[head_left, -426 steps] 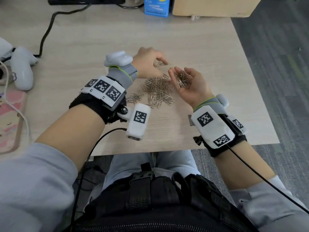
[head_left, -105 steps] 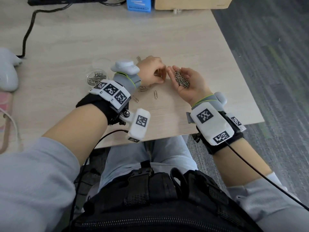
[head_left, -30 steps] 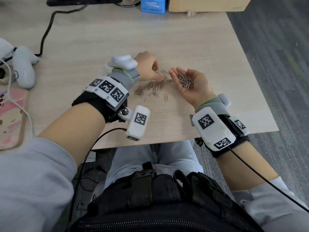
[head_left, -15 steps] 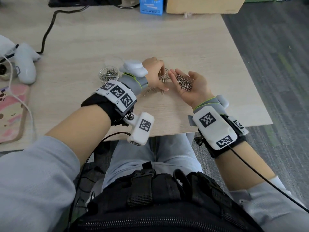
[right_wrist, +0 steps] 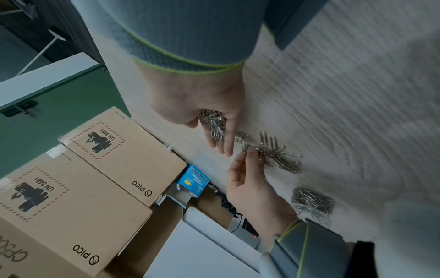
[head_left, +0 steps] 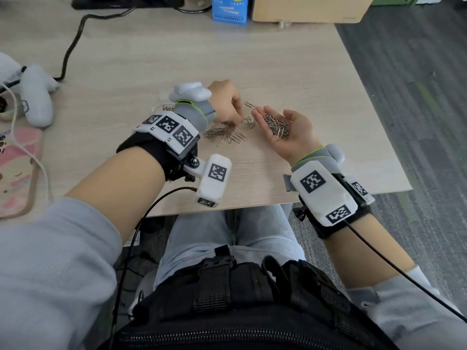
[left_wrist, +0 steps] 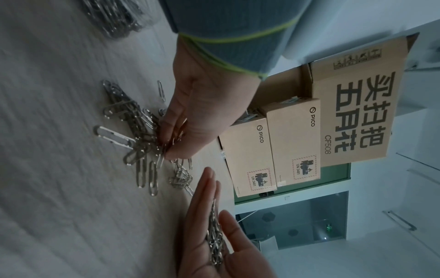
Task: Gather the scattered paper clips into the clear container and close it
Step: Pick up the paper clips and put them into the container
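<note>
Far left edge of the worktop point(head_left: 290, 79): a pink phone case point(head_left: 17, 170), a white cord across it, and a white handheld controller point(head_left: 36, 97) with a black cable point(head_left: 73, 44) running to the far edge.

Left of centre: the clear container point(head_left: 164, 107), mostly hidden behind the left wrist rig, standing open with paper clips inside; the right wrist view shows its heap of clips point(right_wrist: 311, 201).

Centre: left hand point(head_left: 225, 102), knuckles up, fingers point(left_wrist: 173, 150) curled and pinching a small tangle of paper clips that hangs toward the worktop. Under and just near of that hand lies a loose pile of paper clips point(head_left: 225, 133), touching one another.

Right of centre: right hand point(head_left: 290, 130), palm up, fingers relaxed and nearly straight, cupping a handful of paper clips point(head_left: 276, 125). Its fingertips sit just beside the left hand's pinch.

Far edge: a blue carton point(head_left: 230, 8) beside a brown cardboard box point(head_left: 310, 8).

Right: grey carpet floor point(head_left: 417, 97).
</note>
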Demonstrator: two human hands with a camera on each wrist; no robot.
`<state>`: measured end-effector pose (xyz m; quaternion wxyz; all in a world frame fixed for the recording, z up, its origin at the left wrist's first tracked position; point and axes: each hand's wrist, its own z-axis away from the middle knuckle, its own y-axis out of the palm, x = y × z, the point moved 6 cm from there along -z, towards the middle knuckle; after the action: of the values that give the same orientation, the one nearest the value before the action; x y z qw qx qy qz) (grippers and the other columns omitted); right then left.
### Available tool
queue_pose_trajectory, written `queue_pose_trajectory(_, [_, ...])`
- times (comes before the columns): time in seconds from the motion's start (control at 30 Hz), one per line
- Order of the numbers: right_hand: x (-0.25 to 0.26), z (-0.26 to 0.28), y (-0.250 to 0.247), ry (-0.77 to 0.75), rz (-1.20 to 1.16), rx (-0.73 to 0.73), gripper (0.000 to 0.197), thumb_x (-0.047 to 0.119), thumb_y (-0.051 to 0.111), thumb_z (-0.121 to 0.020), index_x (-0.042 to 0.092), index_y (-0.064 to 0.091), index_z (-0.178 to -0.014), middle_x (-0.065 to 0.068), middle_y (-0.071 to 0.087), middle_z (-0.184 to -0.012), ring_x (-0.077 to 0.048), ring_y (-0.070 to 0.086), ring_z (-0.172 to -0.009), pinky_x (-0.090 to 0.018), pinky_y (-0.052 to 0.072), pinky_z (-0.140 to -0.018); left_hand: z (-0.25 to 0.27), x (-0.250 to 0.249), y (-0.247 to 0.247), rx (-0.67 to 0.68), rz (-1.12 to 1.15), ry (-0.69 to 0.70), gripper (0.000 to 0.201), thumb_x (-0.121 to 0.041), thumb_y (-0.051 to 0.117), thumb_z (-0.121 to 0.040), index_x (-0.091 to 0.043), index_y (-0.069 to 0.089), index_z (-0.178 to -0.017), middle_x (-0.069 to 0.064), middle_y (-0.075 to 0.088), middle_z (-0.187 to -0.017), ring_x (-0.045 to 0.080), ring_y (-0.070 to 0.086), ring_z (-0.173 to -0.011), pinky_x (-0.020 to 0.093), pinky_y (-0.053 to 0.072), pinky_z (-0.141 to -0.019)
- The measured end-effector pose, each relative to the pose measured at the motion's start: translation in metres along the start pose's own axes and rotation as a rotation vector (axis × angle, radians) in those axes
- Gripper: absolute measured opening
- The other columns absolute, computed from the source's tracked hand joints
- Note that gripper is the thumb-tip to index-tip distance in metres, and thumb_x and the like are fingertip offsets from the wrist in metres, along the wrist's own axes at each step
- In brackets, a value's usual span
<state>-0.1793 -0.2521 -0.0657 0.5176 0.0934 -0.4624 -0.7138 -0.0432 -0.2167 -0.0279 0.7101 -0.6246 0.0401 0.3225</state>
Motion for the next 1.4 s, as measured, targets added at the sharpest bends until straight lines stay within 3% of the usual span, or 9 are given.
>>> queue_pose_trajectory(0.13, [0.0, -0.004, 0.001, -0.007, 0.018, -0.017, 0.038, 0.013, 0.028, -0.1, -0.015, 0.053, -0.094, -0.03, 0.056, -0.102, -0.04, 0.058, -0.094, -0.046, 0.053, -0.089, -0.004, 0.004, 0.002, 0.034, 0.051, 0.006, 0.013, -0.014, 0.072, -0.061, -0.021, 0.071, -0.072, 0.001, 0.066, -0.068, -0.002, 0.055, -0.047, 0.003, 0.035, -0.04])
queue_pose_trajectory(0.37, [-0.004, -0.011, 0.008, 0.003, 0.058, -0.053, 0.038, 0.011, 0.027, -0.099, -0.013, 0.054, -0.087, -0.029, 0.059, -0.091, -0.039, 0.058, -0.087, -0.044, 0.047, -0.1, -0.008, 0.001, -0.016, 0.049, 0.336, 0.102, 0.017, -0.003, 0.07, -0.069, -0.02, 0.068, -0.068, -0.013, 0.059, -0.042, -0.005, 0.052, -0.042, 0.008, 0.04, -0.048])
queue_pose_trajectory(0.5, [-0.018, -0.014, 0.024, 0.087, 0.124, 0.001, 0.031, 0.01, 0.032, -0.098, -0.011, 0.055, -0.094, -0.032, 0.064, -0.092, -0.043, 0.061, -0.089, -0.048, 0.054, -0.079, -0.003, -0.022, -0.023, 0.068, 0.441, 0.247, 0.012, -0.009, 0.075, -0.064, -0.019, 0.067, -0.066, 0.013, 0.066, -0.067, 0.015, 0.057, -0.06, 0.018, 0.043, -0.053])
queue_pose_trajectory(0.63, [-0.03, -0.014, 0.044, 0.129, 0.137, 0.054, 0.034, 0.008, 0.03, -0.098, -0.008, 0.058, -0.084, -0.023, 0.067, -0.068, -0.034, 0.059, -0.08, -0.039, 0.057, -0.061, 0.001, -0.021, -0.027, 0.049, 0.398, 0.3, 0.017, -0.016, 0.071, -0.06, -0.023, 0.071, -0.075, -0.005, 0.069, -0.066, 0.012, 0.064, -0.069, 0.019, 0.051, -0.065])
queue_pose_trajectory(0.73, [-0.038, -0.018, 0.05, 0.153, 0.139, 0.052, 0.031, 0.005, 0.033, -0.097, -0.009, 0.058, -0.085, -0.025, 0.067, -0.069, -0.036, 0.062, -0.076, -0.039, 0.057, -0.063, 0.008, -0.008, -0.04, -0.048, 0.401, 0.33, 0.016, -0.011, 0.074, -0.068, -0.021, 0.07, -0.08, -0.007, 0.069, -0.068, 0.006, 0.065, -0.069, 0.018, 0.052, -0.069])
queue_pose_trajectory(0.9, [-0.054, -0.017, 0.061, 0.186, 0.161, 0.07, 0.033, 0.006, 0.032, -0.098, -0.014, 0.055, -0.086, -0.03, 0.066, -0.07, -0.036, 0.058, -0.097, -0.049, 0.046, -0.085, 0.018, 0.059, -0.062, -0.382, 0.55, 0.157, 0.022, -0.018, 0.059, -0.074, -0.007, 0.071, -0.089, -0.018, 0.064, -0.068, -0.009, 0.057, -0.06, 0.011, 0.047, -0.068])
queue_pose_trajectory(1.07, [-0.076, -0.015, 0.082, 0.208, 0.291, 0.134, 0.026, -0.002, 0.035, -0.095, -0.014, 0.056, -0.087, -0.029, 0.067, -0.073, -0.041, 0.066, -0.073, -0.042, 0.055, -0.077, 0.035, 0.106, -0.049, -0.393, 0.754, -0.021, 0.025, -0.017, 0.045, -0.089, -0.014, 0.067, -0.076, -0.006, 0.066, -0.073, 0.009, 0.061, -0.074, 0.017, 0.048, -0.069])
queue_pose_trajectory(1.27, [-0.103, -0.008, 0.098, 0.282, 0.411, 0.158, 0.033, 0.001, 0.034, -0.096, -0.017, 0.058, -0.082, -0.031, 0.061, -0.085, -0.041, 0.059, -0.088, -0.045, 0.054, -0.074, 0.048, 0.128, -0.034, -0.425, 0.961, -0.097, 0.045, -0.022, 0.032, -0.1, -0.015, 0.064, -0.069, -0.013, 0.066, -0.05, -0.001, 0.06, -0.055, 0.014, 0.046, -0.065])
queue_pose_trajectory(1.4, [-0.108, -0.005, 0.103, 0.274, 0.478, 0.136, 0.029, 0.008, 0.037, -0.095, -0.015, 0.054, -0.09, -0.031, 0.057, -0.094, -0.043, 0.057, -0.093, -0.044, 0.054, -0.074, 0.053, 0.135, -0.029, -0.48, 1.047, -0.15, 0.056, -0.031, 0.027, -0.1, -0.017, 0.068, -0.063, -0.008, 0.068, -0.052, 0.005, 0.061, -0.06, 0.022, 0.046, -0.072])
